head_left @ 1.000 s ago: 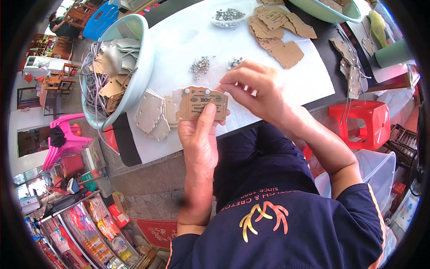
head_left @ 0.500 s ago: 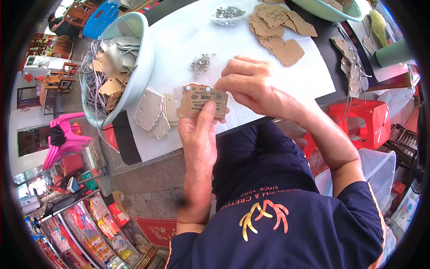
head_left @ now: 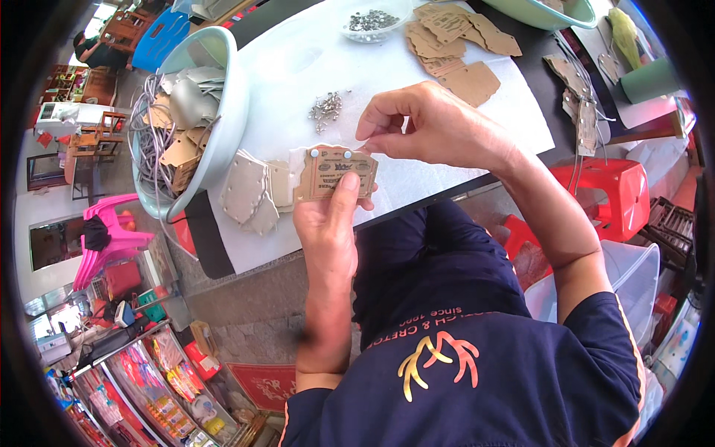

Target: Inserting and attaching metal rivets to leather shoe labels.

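My left hand (head_left: 328,227) holds a brown printed cardboard tag (head_left: 320,183), thumb pressed on its face. Two pale round studs (head_left: 347,155) sit along the tag's top edge. Thumb and index finger of my right hand (head_left: 436,123) are pinched together at the tag's upper right corner; what is between them is too small to make out. Just beyond the tag lies a heap of small metal pins (head_left: 326,110) on the white sheet (head_left: 272,82). Left of my left hand rests a fanned stack of grey-brown tags (head_left: 247,192).
A pale green basin (head_left: 235,97) of tags and grey cords stands at the left. Farther back are a clear bowl (head_left: 372,33) of small metal parts and loose brown tags (head_left: 471,83). Corded tags (head_left: 585,119) hang over the right edge, above a red stool (head_left: 625,197).
My right hand has lifted slightly, its wrist raised and fingertips still by the tag's corner. My left hand keeps the tag in nearly the same place. The view has shifted a little.
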`<state>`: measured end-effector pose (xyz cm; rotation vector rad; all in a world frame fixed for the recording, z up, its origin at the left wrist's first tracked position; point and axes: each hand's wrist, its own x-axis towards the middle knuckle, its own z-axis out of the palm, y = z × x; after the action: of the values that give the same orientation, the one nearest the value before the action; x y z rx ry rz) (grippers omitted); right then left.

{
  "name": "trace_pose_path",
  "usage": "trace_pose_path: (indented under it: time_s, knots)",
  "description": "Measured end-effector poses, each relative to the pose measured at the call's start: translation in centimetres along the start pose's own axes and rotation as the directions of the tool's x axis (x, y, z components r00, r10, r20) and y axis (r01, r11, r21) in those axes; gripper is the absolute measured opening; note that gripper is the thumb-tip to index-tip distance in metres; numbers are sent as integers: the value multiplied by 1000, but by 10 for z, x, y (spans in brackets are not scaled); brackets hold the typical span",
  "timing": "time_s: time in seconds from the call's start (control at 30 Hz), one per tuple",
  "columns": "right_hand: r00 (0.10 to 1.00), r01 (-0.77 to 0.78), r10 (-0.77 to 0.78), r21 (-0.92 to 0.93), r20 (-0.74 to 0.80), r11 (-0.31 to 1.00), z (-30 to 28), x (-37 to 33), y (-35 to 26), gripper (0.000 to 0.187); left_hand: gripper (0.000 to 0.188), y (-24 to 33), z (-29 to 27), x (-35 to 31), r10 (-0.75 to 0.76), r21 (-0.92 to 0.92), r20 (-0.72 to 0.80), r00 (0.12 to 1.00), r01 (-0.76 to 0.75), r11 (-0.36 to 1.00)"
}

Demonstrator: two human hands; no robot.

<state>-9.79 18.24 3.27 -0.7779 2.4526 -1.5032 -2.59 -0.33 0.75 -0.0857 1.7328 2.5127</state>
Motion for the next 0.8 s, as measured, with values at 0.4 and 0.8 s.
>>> trace_pose_path:
  time_s: [0.4, 0.8]
  knots:
    - [980, -102, 130, 179, -150, 978, 23, -17, 4, 17, 31, 5, 8, 3, 17, -102, -41, 999, -21, 995]
    - [945, -313, 301, 614, 126, 724, 30, -22, 1, 22, 28, 3, 2, 0, 15, -171, 26, 1000, -10, 985]
